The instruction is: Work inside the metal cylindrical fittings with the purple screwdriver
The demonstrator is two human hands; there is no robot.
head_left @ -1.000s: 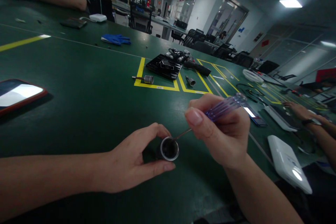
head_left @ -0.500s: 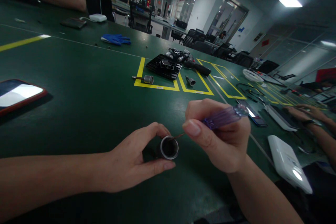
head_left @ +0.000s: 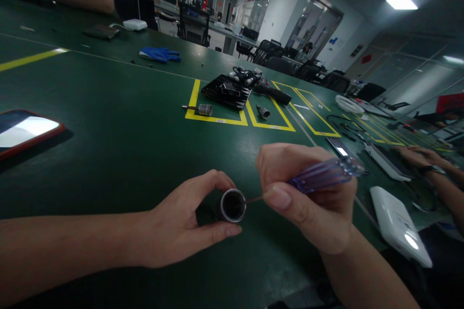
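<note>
My left hand (head_left: pixel 184 222) curls its thumb and fingers round a dark metal cup-shaped cylinder (head_left: pixel 222 208), its round mouth turned toward me. A screwdriver (head_left: pixel 322 175) with a clear purple handle is in my right hand (head_left: pixel 308 203), closed around the handle. Its thin shaft points left and its end reaches into the cylinder's mouth; the tip is lost in the dark inside. Farther off, a metal socket with a thin shank (head_left: pixel 203 109) and a smaller cone-shaped metal piece (head_left: pixel 264 112) lie by yellow tape outlines.
A black ribbed tray (head_left: pixel 228 92) with dark cabled parts lies on the green table (head_left: pixel 126 154). A red-edged phone (head_left: pixel 29 128) is at left, a blue glove (head_left: pixel 159 54) farther back. At right are a white device (head_left: pixel 398 224) and another person's hands (head_left: pixel 416 157).
My right hand has shifted right and slightly down with the screwdriver, its shaft now lower at the cylinder's right rim. My left hand and the cylinder have barely moved.
</note>
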